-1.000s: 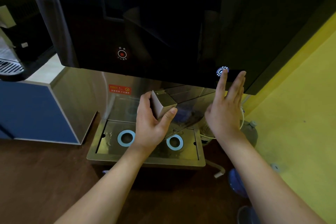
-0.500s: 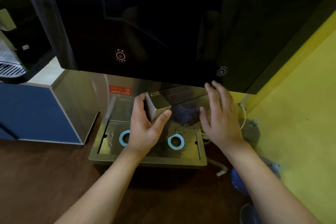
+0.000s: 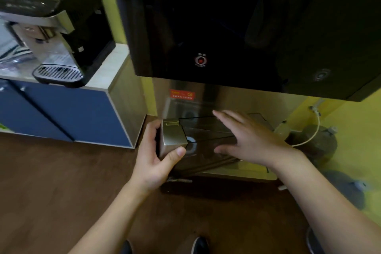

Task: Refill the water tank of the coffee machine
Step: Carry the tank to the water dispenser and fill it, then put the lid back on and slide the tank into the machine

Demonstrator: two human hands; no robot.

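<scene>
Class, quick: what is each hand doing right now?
Left hand: closed around the water tank at its metallic end.
Right hand: open, fingers spread over the tank, holding nothing.

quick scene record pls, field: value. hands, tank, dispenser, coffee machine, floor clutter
left hand: gripping the metal-coloured end of the water tank
right hand: open, fingers spread over the clear tank body; contact unclear
tank: held low in front of the water dispenser, water level not readable
dispenser: tall black front, red-lit button, second button unlit
coffee machine: on the blue cabinet, left of dispenser
floor clutter: large bottle with white tube at right
</scene>
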